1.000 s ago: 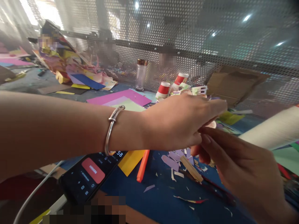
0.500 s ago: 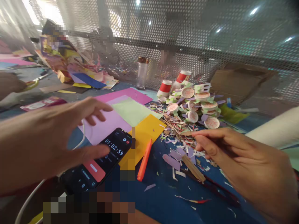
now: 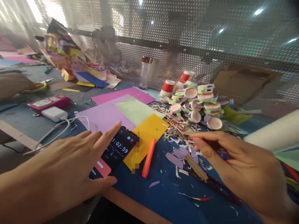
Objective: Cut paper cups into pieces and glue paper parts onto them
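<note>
My left hand (image 3: 77,161) lies flat with fingers stretched out, the index finger touching a black phone (image 3: 116,149) that shows a running timer. My right hand (image 3: 235,165) hovers at the right with thumb and fingers pinched together; what it holds, if anything, is too small to make out. Just beyond the right hand is a pile of round paper-decorated cups (image 3: 198,104) and paper scraps. An orange pen (image 3: 149,158) lies between the hands beside a yellow sheet (image 3: 149,132).
Purple, pink and green paper sheets (image 3: 109,112) lie behind the phone. A white charger (image 3: 53,113) with cable and a pink box (image 3: 49,102) sit at the left. A perforated metal screen (image 3: 187,40) closes off the back. A wooden stick (image 3: 196,167) lies near the right hand.
My left hand drew back from the cup pile, swung left and came down onto the phone. My right hand stayed roughly where it was, still pinched.
</note>
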The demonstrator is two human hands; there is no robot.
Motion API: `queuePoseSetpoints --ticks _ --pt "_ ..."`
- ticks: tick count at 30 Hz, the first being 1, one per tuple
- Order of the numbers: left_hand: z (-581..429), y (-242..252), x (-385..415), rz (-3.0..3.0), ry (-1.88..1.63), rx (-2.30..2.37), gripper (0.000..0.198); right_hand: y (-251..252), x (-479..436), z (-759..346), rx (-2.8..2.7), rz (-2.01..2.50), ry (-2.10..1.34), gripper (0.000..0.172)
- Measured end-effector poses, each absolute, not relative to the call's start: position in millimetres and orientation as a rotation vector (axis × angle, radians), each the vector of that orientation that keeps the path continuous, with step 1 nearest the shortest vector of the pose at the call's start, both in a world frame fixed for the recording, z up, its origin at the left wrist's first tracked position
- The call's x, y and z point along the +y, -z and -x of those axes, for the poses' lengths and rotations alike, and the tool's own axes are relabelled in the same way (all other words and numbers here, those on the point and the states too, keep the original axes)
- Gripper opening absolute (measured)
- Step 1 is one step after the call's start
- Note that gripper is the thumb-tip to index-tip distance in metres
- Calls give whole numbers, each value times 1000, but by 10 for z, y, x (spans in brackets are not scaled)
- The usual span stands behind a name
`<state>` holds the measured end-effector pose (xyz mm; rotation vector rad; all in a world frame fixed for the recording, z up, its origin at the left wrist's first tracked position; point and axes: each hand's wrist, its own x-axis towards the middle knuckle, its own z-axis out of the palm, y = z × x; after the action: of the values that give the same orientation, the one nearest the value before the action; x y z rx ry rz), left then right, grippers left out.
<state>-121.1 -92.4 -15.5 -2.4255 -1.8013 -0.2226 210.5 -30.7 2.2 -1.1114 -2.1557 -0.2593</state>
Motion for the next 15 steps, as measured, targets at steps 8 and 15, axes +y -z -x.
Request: queuePoseSetpoints --ticks 8,15 --pt "1343 82 -747 2354 247 -1756 106 4 -290 -2111 -2228 1034 267 11" --pt "1529 153 -662 2163 176 -1664 99 9 -291 -2107 -2239 1031 254 12"
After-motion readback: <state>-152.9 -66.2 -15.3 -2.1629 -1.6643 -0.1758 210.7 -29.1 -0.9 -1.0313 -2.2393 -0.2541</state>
